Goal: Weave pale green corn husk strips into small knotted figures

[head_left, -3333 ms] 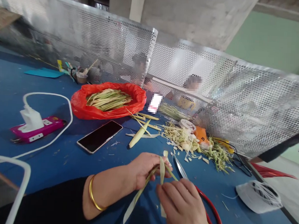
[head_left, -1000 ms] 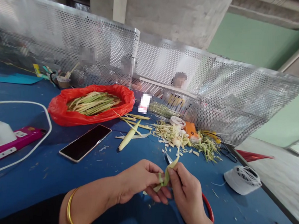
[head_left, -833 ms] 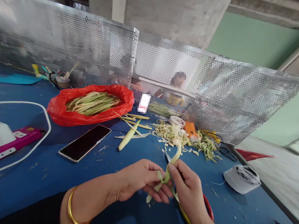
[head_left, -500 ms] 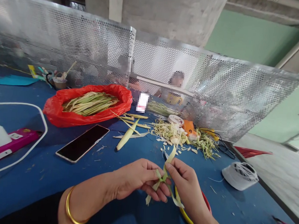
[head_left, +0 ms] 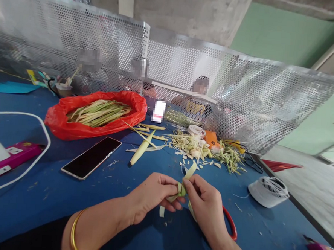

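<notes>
My left hand (head_left: 155,191), with a gold bangle on its wrist, pinches a pale green leaf strip (head_left: 182,189) folded into a small knot. My right hand (head_left: 206,199) grips the same strip from the other side, thumb and fingers closed at the fold. One end of the strip stands up above the right fingertips, and a pale tail hangs below the left fingers. A red curved loop (head_left: 231,224) lies on the table, partly hidden by my right wrist. Beyond the hands rests a pale, pointed leafy shoot (head_left: 141,149).
A red plastic bag (head_left: 67,134) holds long leaf strips. Nearby lie a phone (head_left: 91,158), a heap of leaf scraps (head_left: 191,145), a spool of white cord (head_left: 268,193) and a purple power strip (head_left: 14,159). Perforated metal screens (head_left: 176,61) border the table; people sit behind them.
The leaf strip's loose, spread folds have been drawn into a tighter knot between my fingers. My right hand has shifted slightly, uncovering more of the red loop.
</notes>
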Motion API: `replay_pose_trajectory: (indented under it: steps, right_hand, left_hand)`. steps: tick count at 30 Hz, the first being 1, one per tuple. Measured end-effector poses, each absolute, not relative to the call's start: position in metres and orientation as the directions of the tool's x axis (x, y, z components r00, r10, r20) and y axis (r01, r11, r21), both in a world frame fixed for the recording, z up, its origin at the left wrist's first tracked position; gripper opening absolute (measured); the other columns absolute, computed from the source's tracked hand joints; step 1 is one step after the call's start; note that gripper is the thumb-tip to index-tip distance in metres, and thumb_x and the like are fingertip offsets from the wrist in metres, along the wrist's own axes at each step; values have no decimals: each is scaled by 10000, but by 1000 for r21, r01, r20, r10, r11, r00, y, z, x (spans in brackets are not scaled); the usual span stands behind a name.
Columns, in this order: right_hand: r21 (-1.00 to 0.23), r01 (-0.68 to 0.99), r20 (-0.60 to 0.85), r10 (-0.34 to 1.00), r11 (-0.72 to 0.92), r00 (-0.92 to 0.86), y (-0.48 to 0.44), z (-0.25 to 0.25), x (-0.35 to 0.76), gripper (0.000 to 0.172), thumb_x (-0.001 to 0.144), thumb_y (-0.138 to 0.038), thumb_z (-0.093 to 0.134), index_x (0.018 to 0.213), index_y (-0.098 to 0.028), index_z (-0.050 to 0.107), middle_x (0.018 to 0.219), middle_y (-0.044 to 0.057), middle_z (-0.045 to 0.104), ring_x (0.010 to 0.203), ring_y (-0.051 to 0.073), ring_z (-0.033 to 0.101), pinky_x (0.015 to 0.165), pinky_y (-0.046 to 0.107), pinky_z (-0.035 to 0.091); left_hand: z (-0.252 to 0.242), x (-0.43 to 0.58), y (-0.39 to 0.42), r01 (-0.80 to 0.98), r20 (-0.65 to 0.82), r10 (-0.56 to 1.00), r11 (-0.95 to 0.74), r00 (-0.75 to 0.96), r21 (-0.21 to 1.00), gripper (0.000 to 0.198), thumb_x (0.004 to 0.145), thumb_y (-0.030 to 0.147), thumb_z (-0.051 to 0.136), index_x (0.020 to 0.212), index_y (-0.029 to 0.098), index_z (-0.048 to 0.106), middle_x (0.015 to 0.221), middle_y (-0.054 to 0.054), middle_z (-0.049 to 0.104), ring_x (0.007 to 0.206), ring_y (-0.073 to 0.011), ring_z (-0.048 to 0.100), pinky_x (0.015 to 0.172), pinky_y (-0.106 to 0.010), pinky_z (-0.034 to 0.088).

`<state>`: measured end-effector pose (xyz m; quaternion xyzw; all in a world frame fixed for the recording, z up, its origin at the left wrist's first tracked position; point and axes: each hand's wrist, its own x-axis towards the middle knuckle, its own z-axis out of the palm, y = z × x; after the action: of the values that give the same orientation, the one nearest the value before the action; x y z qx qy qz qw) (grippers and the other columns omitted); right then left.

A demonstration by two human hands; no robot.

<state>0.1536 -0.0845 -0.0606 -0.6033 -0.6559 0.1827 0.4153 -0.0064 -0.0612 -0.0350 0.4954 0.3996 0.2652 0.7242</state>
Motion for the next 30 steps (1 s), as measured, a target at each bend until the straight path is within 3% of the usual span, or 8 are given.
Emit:
replay_pose_trajectory:
  steps: [5,12,16,20,27,30]
  right_hand:
    - [-762,619,328,938,192,113,-84,-57,153,351,887,-385,502,594,-204,434,528,-61,385,517,104,351,473,205,271]
    - [-785,594,295,950,177,106,-84,-62,149,336,890,-402,498,621,-202,466,550,-61,385,535,107,339,486,216,268]
    - [-796,584,275,955,159,114,-85,-64,149,318,892,-381,487,630,-201,468,561,-58,394,545,109,337,497,224,268]
    - [-816,552,269,958,169,104,-85,-62,149,321,896,-385,488,635,-198,469,581,-50,404,572,114,347,512,227,275]
    - [-934,343,69,994,95,-85,-81,-42,161,344,796,-500,628,691,-176,578,564,-60,380,532,100,287,474,225,242]
    - [-946,324,-2,996,28,-91,-81,-39,162,367,739,-497,686,629,-175,547,557,-60,372,528,93,273,470,222,224]
  left_hand:
    - [-32,-6,-63,26,-193,795,218,575,976,171,703,230,588,777,138,712,696,-16,630,668,-136,597,613,-238,470]
    - [-50,0,-65,102,-45,914,4,402,995,133,726,273,627,693,151,668,566,37,542,553,-101,505,556,-223,411]
    - [-57,3,-66,26,-71,945,66,320,997,238,688,301,685,873,153,656,658,7,643,558,-131,567,562,-261,484]
    - [-55,3,-65,30,-41,953,34,299,999,198,689,303,695,812,152,662,695,-17,670,566,-132,581,544,-256,499]
    - [-39,-1,-62,-43,-193,950,210,245,977,149,715,268,686,786,145,642,615,-2,665,452,-72,526,391,-165,324]
    - [-40,-1,-60,-62,-204,946,226,253,972,154,711,269,693,784,144,641,554,18,624,453,-75,527,388,-160,320]
